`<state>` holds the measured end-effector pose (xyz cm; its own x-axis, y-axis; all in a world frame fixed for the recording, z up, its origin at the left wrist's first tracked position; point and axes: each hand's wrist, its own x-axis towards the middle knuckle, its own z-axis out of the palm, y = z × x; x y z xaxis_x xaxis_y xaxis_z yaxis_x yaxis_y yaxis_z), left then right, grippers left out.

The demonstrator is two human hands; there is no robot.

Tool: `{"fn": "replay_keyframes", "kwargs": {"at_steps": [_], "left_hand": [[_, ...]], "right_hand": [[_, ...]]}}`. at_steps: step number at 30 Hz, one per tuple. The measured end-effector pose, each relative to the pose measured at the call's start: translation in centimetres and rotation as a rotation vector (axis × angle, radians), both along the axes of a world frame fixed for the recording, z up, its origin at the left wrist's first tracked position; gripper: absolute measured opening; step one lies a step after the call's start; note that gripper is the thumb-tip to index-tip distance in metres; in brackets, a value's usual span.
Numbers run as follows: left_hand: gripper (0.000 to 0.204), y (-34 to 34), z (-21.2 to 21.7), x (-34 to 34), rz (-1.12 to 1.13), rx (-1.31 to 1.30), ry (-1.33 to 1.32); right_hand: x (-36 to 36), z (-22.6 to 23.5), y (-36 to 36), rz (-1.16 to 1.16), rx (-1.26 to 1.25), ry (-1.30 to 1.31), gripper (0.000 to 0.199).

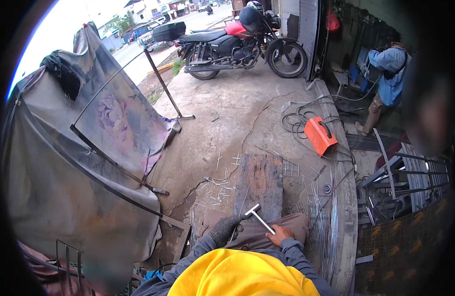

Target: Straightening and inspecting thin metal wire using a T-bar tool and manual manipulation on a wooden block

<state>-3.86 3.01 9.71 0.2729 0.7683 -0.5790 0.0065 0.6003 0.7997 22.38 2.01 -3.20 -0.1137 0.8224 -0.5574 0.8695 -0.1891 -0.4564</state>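
A T-shaped piece of pale, shiny metal (263,222) is held over the near end of a weathered, rectangular wooden plank (259,180). The free end of its stem is gripped by the bare right hand (280,235), the fingers closed over it, presumably so that the piece is steadied. By the left hand (225,232), covered by a dark grey glove, a slim dark object (243,216) is held in a curled grip, its tip at the crosspiece; whether the two are touching cannot be told.

The plank is laid directly before the lap, where a flat rest seems to be offered within easy reach. To its left, short silvery metal offcuts (218,189) are scattered; to its right, long thin metal rods (322,232) are laid roughly side by side, probably for easy picking. Beyond the plank, to the right, an orange box-shaped machine with a black handle (318,138) is set near looped dark cables. Well beyond it, to the left, a hard black case (169,31) is carried behind a red-and-black motorcycle (237,44); it appears closed, its contents hidden.
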Motion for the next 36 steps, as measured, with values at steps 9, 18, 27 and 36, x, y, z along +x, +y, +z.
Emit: {"fn": "replay_keyframes", "kwargs": {"at_steps": [9,18,27,36], "left_hand": [[0.045,0.9,1.4,-3.2,0.002,0.039,0.071],[0.059,1.0,6.7,-6.0,-0.308,0.069,0.344],[0.056,2.2,10.2,-6.3,-0.397,0.068,0.535],[0.047,2.1,7.0,-9.5,-0.376,0.142,0.525]], "right_hand": [[0.0,0.7,1.3,-0.03,-0.046,0.022,0.057],[1.1,-0.3,2.3,-0.003,-0.164,0.061,0.065],[2.2,-5.2,3.9,0.041,-0.257,0.159,0.076],[2.2,-6.1,5.1,0.07,-0.252,0.208,0.072]]}}
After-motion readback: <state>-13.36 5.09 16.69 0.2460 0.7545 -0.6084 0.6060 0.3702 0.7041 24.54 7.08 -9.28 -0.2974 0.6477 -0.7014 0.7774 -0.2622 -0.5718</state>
